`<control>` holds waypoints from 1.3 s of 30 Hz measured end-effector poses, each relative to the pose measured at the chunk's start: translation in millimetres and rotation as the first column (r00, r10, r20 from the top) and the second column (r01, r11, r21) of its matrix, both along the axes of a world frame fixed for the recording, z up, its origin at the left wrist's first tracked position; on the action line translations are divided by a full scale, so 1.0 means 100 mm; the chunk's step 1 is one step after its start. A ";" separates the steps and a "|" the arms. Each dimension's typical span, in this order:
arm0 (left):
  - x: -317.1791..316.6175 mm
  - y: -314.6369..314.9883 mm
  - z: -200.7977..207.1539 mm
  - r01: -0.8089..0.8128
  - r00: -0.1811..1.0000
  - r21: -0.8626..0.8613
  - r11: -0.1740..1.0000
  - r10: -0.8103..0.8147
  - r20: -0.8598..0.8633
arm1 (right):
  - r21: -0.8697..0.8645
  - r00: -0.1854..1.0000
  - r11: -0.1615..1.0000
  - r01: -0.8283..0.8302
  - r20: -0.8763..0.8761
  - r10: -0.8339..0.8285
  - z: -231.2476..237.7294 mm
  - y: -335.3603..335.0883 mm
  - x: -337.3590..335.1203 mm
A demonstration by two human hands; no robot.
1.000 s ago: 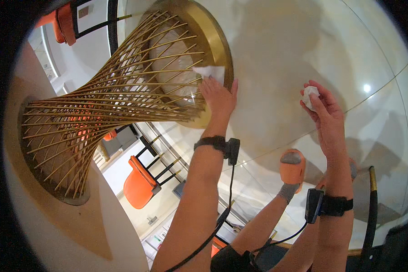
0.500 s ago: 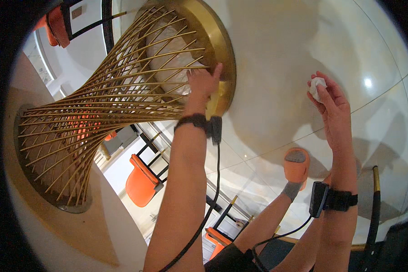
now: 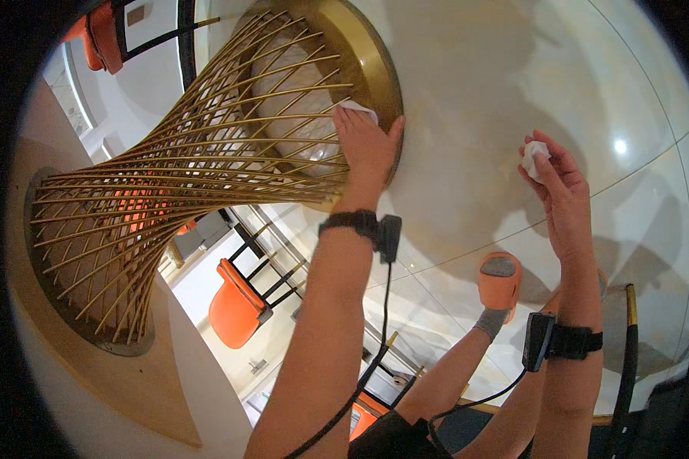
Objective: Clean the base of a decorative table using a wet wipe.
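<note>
My left hand [image 3: 366, 149] lies over the gold round base [image 3: 371, 57] of a table, with its thumb out toward the rim. Under its fingers it presses a white tissue [image 3: 360, 112], of which only an edge shows. Thin gold rods [image 3: 184, 145] rise from the base beside my fingertips, crossing one another in a twisted, narrow-waisted frame. My right hand [image 3: 560, 172] is raised over the floor to the right, fingers and thumb closed on a crumpled white tissue [image 3: 535, 159]. It touches nothing else.
The tabletop underside [image 3: 161, 382] fills the lower left. Orange chairs [image 3: 236, 306] with black legs stand behind the frame. Pale glossy tiles [image 3: 467, 153] cover the floor. My foot in an orange slipper [image 3: 501, 279] is below; black cables run from both wrist straps.
My left hand has slid right across the gold base toward its outer rim, and more of its tissue shows. My right hand has barely moved and keeps its tissue.
</note>
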State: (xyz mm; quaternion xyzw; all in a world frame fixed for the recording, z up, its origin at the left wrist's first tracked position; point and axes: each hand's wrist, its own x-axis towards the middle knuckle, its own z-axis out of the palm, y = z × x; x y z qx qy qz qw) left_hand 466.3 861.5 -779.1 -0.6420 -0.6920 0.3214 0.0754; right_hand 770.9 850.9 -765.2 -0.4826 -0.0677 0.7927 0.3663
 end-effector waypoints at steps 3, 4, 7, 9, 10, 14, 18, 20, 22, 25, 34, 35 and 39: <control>0.08 0.29 0.08 -0.148 0.987 -0.172 0.974 0.135 -0.084 | -0.009 1.000 1.000 0.015 0.006 -0.015 -0.02 -0.01 -0.01; 0.12 0.36 0.10 -0.271 0.962 -0.259 0.927 0.262 -0.071 | -0.016 1.000 1.000 0.027 0.005 -0.027 -0.04 -0.01 0.00; 0.07 0.31 0.02 -0.254 0.965 -0.192 0.948 0.233 -0.124 | -0.020 0.999 0.999 0.033 -0.010 -0.033 -0.04 0.02 -0.01; 0.07 0.26 -0.04 -0.234 0.965 -0.074 0.969 0.223 -0.142 | -0.018 0.999 0.999 0.028 -0.022 -0.028 -0.03 0.03 -0.01; 0.09 0.25 -0.07 -0.210 0.964 0.044 0.977 0.214 -0.160 | -0.008 0.999 1.000 0.022 -0.028 -0.022 -0.02 0.03 0.00; 0.17 0.07 -0.20 -0.273 0.960 0.029 0.961 0.275 -0.051 | -0.009 0.999 0.999 -0.040 0.032 0.041 -0.02 0.02 0.10; 0.26 -0.26 -0.24 -0.280 0.933 0.237 0.930 0.206 0.295 | -0.039 0.998 0.997 0.066 0.001 -0.066 -0.03 -0.02 0.13; 0.29 -0.27 -0.08 -0.379 0.831 0.291 0.878 0.184 0.525 | -0.035 1.000 0.999 0.012 -0.020 -0.012 0.04 0.02 0.14; 0.40 -0.23 -0.03 -0.263 0.789 0.289 0.920 0.033 0.613 | -0.014 1.000 1.000 0.006 0.006 -0.006 0.01 0.03 0.21; 0.38 0.03 0.06 -0.078 0.702 0.396 0.915 -0.232 0.674 | 0.002 0.999 0.999 0.040 0.028 -0.040 0.00 0.08 0.26; -0.34 0.34 -0.13 -0.106 0.994 -0.006 0.994 0.106 -0.021 | -0.001 0.999 0.999 0.042 0.002 -0.042 -0.07 0.06 0.11; -0.33 0.37 -0.09 -0.144 0.988 -0.049 0.988 0.141 -0.056 | -0.011 0.999 0.999 0.033 -0.005 -0.033 -0.08 0.04 0.10; -0.22 0.86 0.23 -0.500 0.849 -0.425 0.754 0.524 -0.068 | -0.023 1.000 1.000 0.000 0.007 0.000 -0.08 0.07 0.05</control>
